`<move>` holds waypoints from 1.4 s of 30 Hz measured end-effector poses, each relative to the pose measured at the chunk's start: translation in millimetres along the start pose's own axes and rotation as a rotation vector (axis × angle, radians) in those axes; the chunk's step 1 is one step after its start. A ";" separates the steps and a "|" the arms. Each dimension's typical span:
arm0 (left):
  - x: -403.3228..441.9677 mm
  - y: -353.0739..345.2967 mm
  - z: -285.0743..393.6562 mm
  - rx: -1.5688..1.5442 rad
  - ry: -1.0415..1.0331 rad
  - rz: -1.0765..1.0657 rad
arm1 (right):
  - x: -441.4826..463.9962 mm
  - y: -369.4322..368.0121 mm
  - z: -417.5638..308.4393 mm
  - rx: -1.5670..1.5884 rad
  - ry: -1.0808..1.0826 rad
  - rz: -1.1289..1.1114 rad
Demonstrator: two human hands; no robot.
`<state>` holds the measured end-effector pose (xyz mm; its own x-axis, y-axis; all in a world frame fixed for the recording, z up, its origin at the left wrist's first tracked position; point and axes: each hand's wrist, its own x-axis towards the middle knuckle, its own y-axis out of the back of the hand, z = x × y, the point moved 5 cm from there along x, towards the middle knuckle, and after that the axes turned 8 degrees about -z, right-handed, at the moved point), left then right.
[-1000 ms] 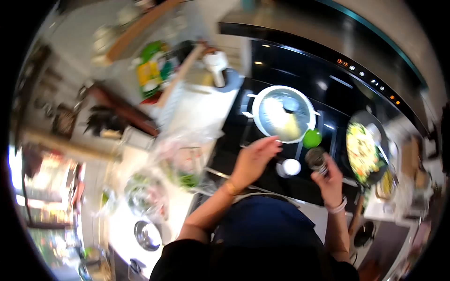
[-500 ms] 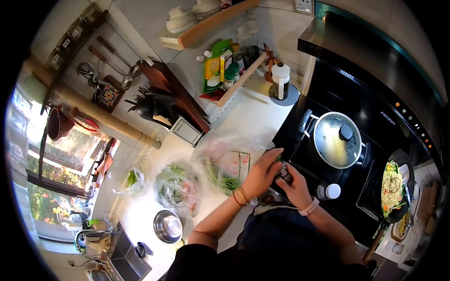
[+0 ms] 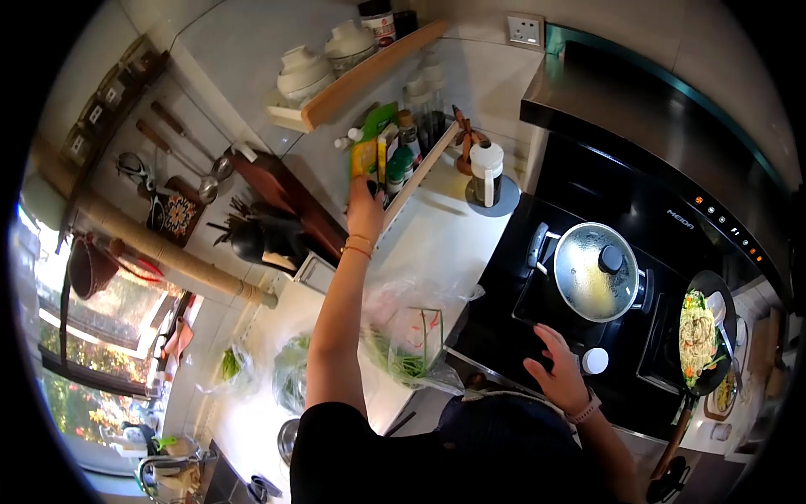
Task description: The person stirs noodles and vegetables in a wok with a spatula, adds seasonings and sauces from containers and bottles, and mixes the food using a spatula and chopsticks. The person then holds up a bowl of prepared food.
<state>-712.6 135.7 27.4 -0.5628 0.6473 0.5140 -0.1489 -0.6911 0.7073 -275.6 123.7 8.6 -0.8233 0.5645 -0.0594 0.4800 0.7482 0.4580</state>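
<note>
My left hand (image 3: 364, 206) is stretched up to the wall shelf (image 3: 426, 170), its fingers closed round a small dark jar (image 3: 375, 190) that is mostly hidden. Beside it stand green-capped spice jars (image 3: 400, 166) and a yellow-green packet (image 3: 363, 157). My right hand (image 3: 557, 375) hovers over the near edge of the black hob with fingers apart, holding nothing. Close to its fingertips stands a white-capped jar (image 3: 595, 360). Behind that, a lidded glass-topped pot (image 3: 598, 281) sits on the hob.
A pan of noodles and vegetables (image 3: 698, 336) rests at the right, its handle pointing toward me. Plastic bags of greens (image 3: 409, 353) lie on the white counter. A white-topped glass pot (image 3: 487, 172) stands at the back. Knives and utensils (image 3: 264, 233) fill a holder.
My left hand has moved from beside my right hand up and left to the shelf, carrying the small dark jar. My right hand has let go and opened, shifting slightly right.
</note>
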 end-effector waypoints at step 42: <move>-123.7 68.0 363.9 -0.781 -0.666 -0.680 | -65.5 85.2 -82.2 -0.412 0.115 0.959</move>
<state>-357.2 125.5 188.5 0.3095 0.8303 0.4636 -0.8250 -0.0080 0.5651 -205.6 121.8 124.5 -0.1861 0.8056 0.5625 0.8239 -0.1839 0.5361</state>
